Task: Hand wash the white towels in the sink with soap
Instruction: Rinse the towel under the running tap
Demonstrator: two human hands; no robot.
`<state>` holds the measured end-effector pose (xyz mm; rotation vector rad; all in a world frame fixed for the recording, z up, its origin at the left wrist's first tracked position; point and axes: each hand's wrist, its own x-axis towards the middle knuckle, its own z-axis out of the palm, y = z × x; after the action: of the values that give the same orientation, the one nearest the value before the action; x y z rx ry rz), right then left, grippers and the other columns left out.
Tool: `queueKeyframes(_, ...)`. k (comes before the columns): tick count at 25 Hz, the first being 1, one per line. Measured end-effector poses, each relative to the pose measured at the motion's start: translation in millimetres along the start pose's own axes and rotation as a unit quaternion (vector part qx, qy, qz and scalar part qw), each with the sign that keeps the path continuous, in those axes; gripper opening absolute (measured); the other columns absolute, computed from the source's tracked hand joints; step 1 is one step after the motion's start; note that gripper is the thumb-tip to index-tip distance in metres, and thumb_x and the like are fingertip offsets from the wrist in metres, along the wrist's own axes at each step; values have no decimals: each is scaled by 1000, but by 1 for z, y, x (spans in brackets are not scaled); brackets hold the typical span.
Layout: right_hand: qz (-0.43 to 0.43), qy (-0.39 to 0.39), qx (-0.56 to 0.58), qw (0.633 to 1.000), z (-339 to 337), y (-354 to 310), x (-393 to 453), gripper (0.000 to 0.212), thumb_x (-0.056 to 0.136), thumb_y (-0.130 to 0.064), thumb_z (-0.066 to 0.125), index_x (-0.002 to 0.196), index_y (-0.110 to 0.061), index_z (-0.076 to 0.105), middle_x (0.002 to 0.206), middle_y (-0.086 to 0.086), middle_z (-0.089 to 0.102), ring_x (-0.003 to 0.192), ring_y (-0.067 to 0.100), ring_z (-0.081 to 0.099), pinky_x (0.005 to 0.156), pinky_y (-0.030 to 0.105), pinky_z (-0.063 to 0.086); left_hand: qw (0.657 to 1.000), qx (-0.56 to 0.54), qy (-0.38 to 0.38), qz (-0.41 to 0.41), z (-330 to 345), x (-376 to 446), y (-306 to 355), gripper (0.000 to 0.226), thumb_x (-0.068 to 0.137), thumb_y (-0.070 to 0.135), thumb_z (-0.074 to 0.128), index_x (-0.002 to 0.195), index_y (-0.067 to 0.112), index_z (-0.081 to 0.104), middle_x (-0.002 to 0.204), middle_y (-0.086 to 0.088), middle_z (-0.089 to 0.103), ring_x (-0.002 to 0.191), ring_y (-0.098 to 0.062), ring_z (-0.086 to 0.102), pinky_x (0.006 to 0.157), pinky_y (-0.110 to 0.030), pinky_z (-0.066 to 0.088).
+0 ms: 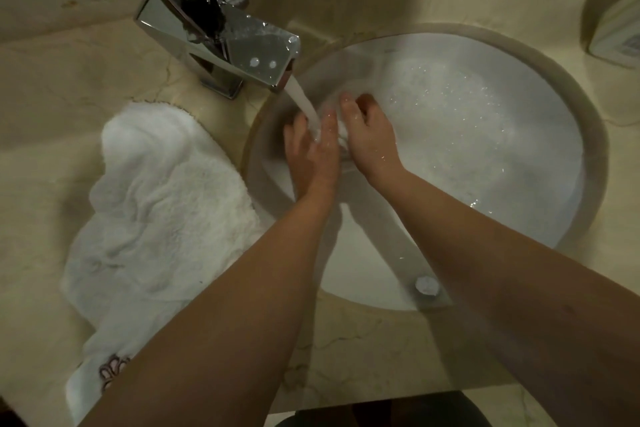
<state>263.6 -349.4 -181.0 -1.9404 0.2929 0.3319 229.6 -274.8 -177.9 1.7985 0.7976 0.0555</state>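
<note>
A white towel (152, 204) lies crumpled on the marble surface (45, 87), just left of the sink (585, 163), with one edge reaching the basin rim. It is outside the water. To its right, the chrome faucet (221, 42) runs, and the stream (304, 100) falls onto the hands. The left hand (311, 152) is under the stream with its fingers (329, 125) straight and loosely extended, gripping nothing visible. The right hand (367, 132) is beside it, touching, with its fingers curled over a small white mass; whether this is lather, soap or a fold of cloth cannot be determined. The basin holds soapy water (460, 121) with bubbles spread across its right half. At the far right edge stands a pale container (616, 31), blurred.

Assessment: the wash water is prepared and soaped. The towel on the surface is judged either still to be washed or already wrung out; its state cannot be confirmed.
</note>
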Motion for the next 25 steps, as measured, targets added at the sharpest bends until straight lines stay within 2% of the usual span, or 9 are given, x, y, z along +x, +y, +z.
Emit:
queueKeyframes(2,-27,14,-17,999,3,-1,1,63,81,-69,35,114,-24,64,119,3,65,111,23,58,100,43,44,1000,-29,0,-11,4,6,-4,45,93,56,48,122,26,66,120,1,65,115,-17,58,103,-39,45)
queueKeyframes(4,-43,23,-30,998,8,4,2,65,86,-63,34,123,-20,64,127,5,63,117,24,56,102,41,43,998,-55,-6,-28,5,9,-6,52,89,60,43,122,28,67,122,5,67,117,-13,60,105,-39,45)
queueKeyframes(7,8,64,-28,997,23,18,8,55,87,-64,36,106,-24,69,111,2,68,104,22,60,93,43,48,996,-81,-23,-5,13,13,-13,53,90,55,43,123,20,66,116,11,67,114,-4,60,101,-27,44)
queueKeyframes(9,28,95,-24,995,27,23,9,45,86,-61,45,92,-23,68,95,1,67,91,21,62,84,43,51,999,-41,-28,18,15,14,-21,59,87,60,42,126,21,63,114,15,66,111,2,60,98,-25,46)
queueKeyframes(12,23,118,-11,993,26,25,20,42,86,-55,46,85,-20,68,83,4,68,79,20,63,76,35,51,997,23,-41,53,22,30,-37,64,87,62,40,135,22,56,129,1,64,121,-16,59,105,-41,46)
queueKeyframes(15,-7,97,-24,995,18,27,29,40,98,-41,48,106,-10,71,103,11,71,92,22,62,82,23,42,981,104,-30,162,26,35,-46,63,90,58,42,137,16,54,132,-4,61,124,-21,56,105,-44,43)
queueKeyframes(18,-12,73,-68,995,17,33,45,46,98,-44,41,112,-11,68,106,13,71,97,29,64,79,28,43,976,119,-3,182,32,41,-48,61,90,53,48,136,13,56,133,-7,61,126,-24,54,108,-43,41)
queueKeyframes(21,-42,87,-86,992,17,35,59,48,95,-35,35,94,-1,69,91,21,70,85,34,64,67,30,35,962,161,55,215,39,44,-47,53,92,44,46,128,9,63,123,-12,66,116,-29,60,104,-38,44)
queueKeyframes(25,-160,45,-146,975,12,24,63,43,86,-24,37,72,6,65,72,29,65,62,41,63,54,36,42,932,224,158,235,52,41,-39,47,93,36,46,114,2,71,103,-20,71,94,-35,66,88,-33,40)
